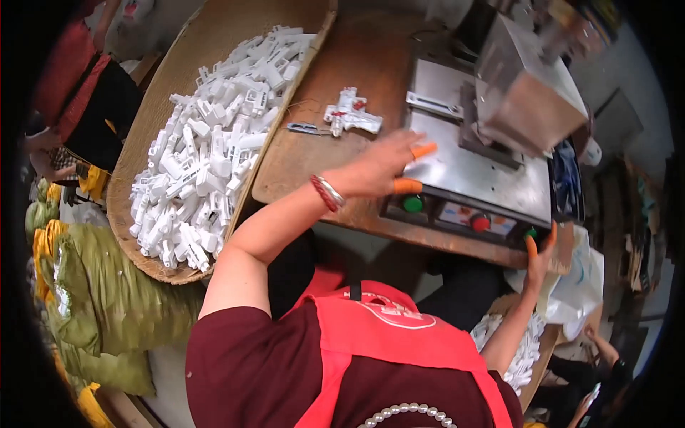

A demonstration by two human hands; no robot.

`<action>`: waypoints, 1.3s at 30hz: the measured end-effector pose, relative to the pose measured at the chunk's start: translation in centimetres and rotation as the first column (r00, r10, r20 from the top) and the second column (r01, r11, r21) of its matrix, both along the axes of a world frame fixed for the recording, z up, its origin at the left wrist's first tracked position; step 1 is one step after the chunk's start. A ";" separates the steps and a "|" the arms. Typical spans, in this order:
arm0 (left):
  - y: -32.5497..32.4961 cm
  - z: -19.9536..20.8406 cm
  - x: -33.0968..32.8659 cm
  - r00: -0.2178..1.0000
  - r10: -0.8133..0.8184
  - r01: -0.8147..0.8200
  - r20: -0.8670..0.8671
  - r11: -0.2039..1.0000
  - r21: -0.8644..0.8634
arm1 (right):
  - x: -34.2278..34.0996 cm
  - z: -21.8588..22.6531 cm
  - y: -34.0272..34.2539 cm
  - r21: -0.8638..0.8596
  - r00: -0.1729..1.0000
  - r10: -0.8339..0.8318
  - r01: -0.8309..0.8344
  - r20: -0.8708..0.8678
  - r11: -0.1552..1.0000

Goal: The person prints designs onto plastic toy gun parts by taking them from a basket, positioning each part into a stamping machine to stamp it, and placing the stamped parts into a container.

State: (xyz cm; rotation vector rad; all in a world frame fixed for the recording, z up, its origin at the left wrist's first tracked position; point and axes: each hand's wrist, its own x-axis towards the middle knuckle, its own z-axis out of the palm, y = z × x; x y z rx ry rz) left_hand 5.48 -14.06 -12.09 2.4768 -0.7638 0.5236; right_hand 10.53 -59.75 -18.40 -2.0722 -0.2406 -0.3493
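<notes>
My left hand (389,164), with orange finger covers on some fingers, reaches over the left front edge of a benchtop machine (464,167) with a steel top plate. Its fingers are spread and nothing shows in them. At the machine's front right corner is my right hand (540,264), two covered fingers raised and apart beside a green button (530,232). It appears to hold nothing; whether it presses the button I cannot tell. A slotted metal bar (434,105) lies on the plate. Above the plate's right part stands a blurred, box-like metal head (531,85).
A long woven basket (132,214) heaped with white plastic pieces (207,150) stands left. On the wooden table (300,171) lie a silvery bundle with red marks (353,114) and a small cutter (307,129). More white pieces (524,349) sit below my right arm. Green sacks (128,285) and other people flank the area.
</notes>
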 end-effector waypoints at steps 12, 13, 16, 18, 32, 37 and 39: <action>32.2 -3.2 11.4 0.658 0.597 -0.559 -0.460 0.796 0.233 | -1.3 1.0 2.2 0.121 0.967 -0.255 0.253 0.004 0.960; 31.5 -2.7 10.2 0.669 0.620 -0.630 -0.411 0.765 0.130 | -1.5 1.3 2.6 0.095 0.964 -0.264 0.262 0.011 0.960; 29.6 -1.7 7.3 0.668 0.737 -0.711 0.103 0.673 -0.204 | -1.0 3.0 4.1 -0.201 0.913 -0.273 0.342 0.304 0.918; 20.6 3.9 3.9 0.629 0.735 -0.649 0.254 0.675 -0.351 | -0.7 5.9 7.1 -0.198 0.932 -0.230 0.291 0.282 0.936; -5.1 0.3 -2.5 0.912 0.400 -0.362 0.091 0.888 -0.283 | 13.7 6.1 14.6 0.082 0.866 0.156 -0.220 0.475 0.972; -9.2 2.9 2.5 0.919 0.288 -0.273 0.267 0.957 -0.094 | 3.1 11.7 7.3 -0.048 0.847 -0.174 0.229 0.502 0.972; -10.1 2.9 6.0 0.903 0.287 -0.307 0.320 0.952 0.012 | -4.6 14.1 2.6 -0.080 0.819 -0.203 0.289 0.537 0.954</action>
